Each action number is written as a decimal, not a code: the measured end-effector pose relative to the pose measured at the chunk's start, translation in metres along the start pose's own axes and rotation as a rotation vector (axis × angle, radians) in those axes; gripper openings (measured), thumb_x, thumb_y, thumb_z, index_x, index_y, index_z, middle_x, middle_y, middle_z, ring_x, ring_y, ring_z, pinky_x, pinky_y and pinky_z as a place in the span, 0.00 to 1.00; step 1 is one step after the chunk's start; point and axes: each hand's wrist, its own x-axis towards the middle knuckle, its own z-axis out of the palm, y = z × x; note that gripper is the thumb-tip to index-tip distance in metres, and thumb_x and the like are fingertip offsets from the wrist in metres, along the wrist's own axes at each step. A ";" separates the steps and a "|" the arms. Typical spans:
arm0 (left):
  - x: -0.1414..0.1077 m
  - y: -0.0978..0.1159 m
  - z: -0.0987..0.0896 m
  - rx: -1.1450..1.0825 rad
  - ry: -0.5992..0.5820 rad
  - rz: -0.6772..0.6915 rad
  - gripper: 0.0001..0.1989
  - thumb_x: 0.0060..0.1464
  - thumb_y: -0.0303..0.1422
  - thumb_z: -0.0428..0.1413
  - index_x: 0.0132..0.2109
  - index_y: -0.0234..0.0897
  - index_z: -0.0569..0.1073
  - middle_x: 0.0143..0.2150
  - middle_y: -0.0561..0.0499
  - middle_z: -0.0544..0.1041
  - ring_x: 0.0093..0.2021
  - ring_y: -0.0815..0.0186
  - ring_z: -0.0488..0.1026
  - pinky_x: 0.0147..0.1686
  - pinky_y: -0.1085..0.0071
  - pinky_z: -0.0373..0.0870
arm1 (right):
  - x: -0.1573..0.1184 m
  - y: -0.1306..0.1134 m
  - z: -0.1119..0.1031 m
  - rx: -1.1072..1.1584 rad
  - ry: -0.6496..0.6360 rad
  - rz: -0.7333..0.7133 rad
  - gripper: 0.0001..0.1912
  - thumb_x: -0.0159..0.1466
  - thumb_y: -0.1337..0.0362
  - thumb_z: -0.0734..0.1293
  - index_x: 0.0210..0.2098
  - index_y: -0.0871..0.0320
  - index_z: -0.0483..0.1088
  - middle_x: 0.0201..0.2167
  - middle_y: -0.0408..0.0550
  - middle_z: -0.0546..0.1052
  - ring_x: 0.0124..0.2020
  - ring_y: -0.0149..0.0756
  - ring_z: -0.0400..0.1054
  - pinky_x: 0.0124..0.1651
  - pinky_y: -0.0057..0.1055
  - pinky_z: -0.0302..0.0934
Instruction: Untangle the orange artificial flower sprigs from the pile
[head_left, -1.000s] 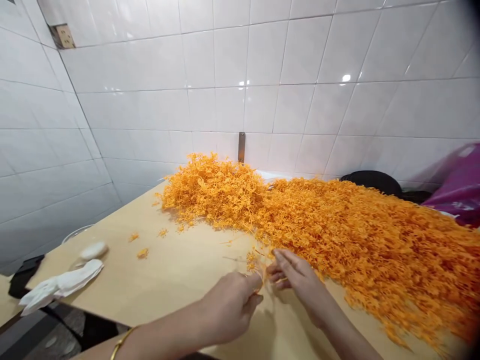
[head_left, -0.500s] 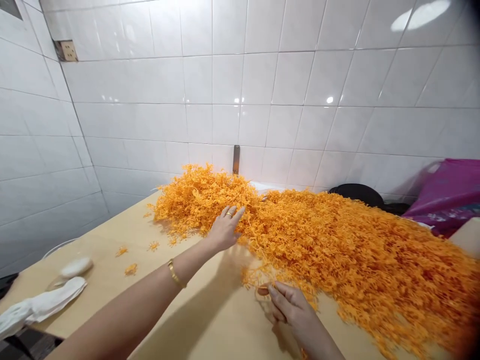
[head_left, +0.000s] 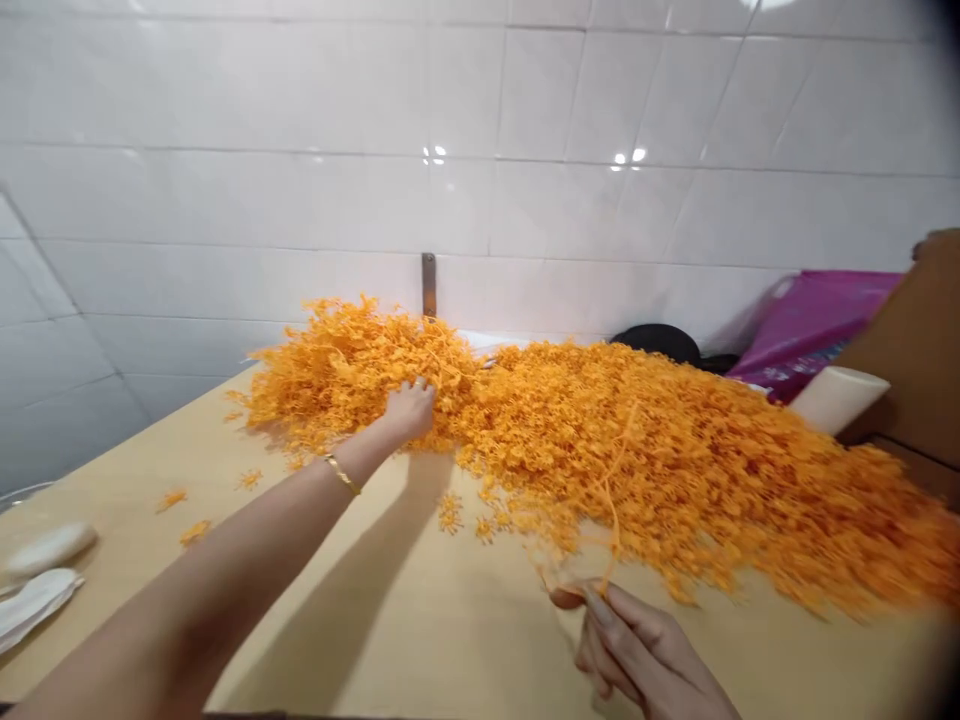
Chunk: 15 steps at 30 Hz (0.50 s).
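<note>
A long heap of orange plastic flower-like pieces (head_left: 600, 420) on thin stems covers the back of the table. My left hand (head_left: 412, 408), wearing a ring and a gold bracelet, is at the front of the heap's left mound. Its fingers are curled in among the pieces, their tips partly hidden. Nearer to me, my right hand (head_left: 645, 640) pinches a thin orange plastic strand (head_left: 616, 515) that rises over the heap's front edge. A small brown rounded thing (head_left: 568, 597), too unclear to name, shows at those fingertips.
Loose orange pieces (head_left: 450, 512) lie on the pale tabletop (head_left: 420, 620). At left are a white rounded object (head_left: 52, 550) and a white cloth-like thing (head_left: 37, 605). Behind stand a tiled wall (head_left: 337, 200), a black round object (head_left: 660, 342), a purple bag (head_left: 810, 325), a cream roll (head_left: 840, 398) and a cardboard box (head_left: 915, 350).
The view has turned right and down. My left hand's spread fingers have curled into the heap. My right hand now shows a strand stretched up from its fingertips.
</note>
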 end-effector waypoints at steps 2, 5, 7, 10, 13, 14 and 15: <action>-0.017 0.018 -0.011 -0.071 0.026 0.046 0.09 0.37 0.24 0.57 0.26 0.36 0.63 0.37 0.46 0.65 0.50 0.55 0.55 0.40 0.71 0.57 | 0.000 -0.001 0.005 -0.012 0.037 -0.069 0.23 0.55 0.47 0.57 0.34 0.62 0.67 0.13 0.37 0.51 0.18 0.27 0.50 0.25 0.27 0.51; -0.054 0.048 -0.024 -0.164 0.024 0.128 0.09 0.41 0.35 0.57 0.27 0.37 0.64 0.28 0.49 0.64 0.38 0.61 0.62 0.28 0.77 0.56 | 0.004 0.001 0.010 -0.126 0.057 -0.116 0.22 0.58 0.49 0.55 0.34 0.63 0.66 0.14 0.38 0.52 0.18 0.27 0.50 0.23 0.26 0.48; -0.082 0.067 -0.024 -0.272 -0.221 0.135 0.12 0.45 0.41 0.52 0.33 0.37 0.67 0.21 0.53 0.61 0.25 0.67 0.61 0.22 0.77 0.52 | 0.007 0.003 0.013 -0.216 0.038 -0.121 0.21 0.60 0.50 0.53 0.35 0.62 0.66 0.14 0.38 0.54 0.18 0.27 0.50 0.23 0.25 0.47; -0.116 0.089 -0.010 -0.476 -0.674 0.107 0.19 0.47 0.42 0.49 0.44 0.36 0.65 0.18 0.56 0.61 0.19 0.71 0.57 0.18 0.78 0.49 | 0.008 0.005 0.019 -0.372 0.016 -0.171 0.19 0.61 0.53 0.52 0.33 0.60 0.67 0.18 0.41 0.61 0.21 0.28 0.54 0.24 0.25 0.48; -0.128 0.101 0.008 -0.563 -0.816 0.174 0.08 0.48 0.33 0.47 0.33 0.34 0.67 0.19 0.56 0.61 0.20 0.73 0.57 0.20 0.78 0.51 | 0.005 0.006 0.021 -0.513 0.006 -0.223 0.19 0.61 0.54 0.52 0.29 0.59 0.67 0.22 0.44 0.65 0.25 0.30 0.57 0.28 0.25 0.50; -0.128 0.104 0.012 -0.556 -0.797 0.210 0.06 0.47 0.29 0.46 0.27 0.33 0.66 0.18 0.56 0.60 0.20 0.74 0.56 0.20 0.78 0.50 | 0.004 0.006 0.020 -0.535 -0.006 -0.231 0.20 0.61 0.54 0.52 0.28 0.59 0.67 0.22 0.44 0.64 0.25 0.30 0.57 0.28 0.25 0.50; -0.126 0.105 0.015 -0.542 -0.770 0.233 0.07 0.45 0.26 0.45 0.22 0.33 0.63 0.18 0.57 0.58 0.21 0.75 0.55 0.21 0.78 0.50 | 0.003 0.008 0.018 -0.541 -0.023 -0.231 0.21 0.61 0.53 0.51 0.27 0.60 0.67 0.20 0.44 0.63 0.24 0.30 0.57 0.27 0.24 0.50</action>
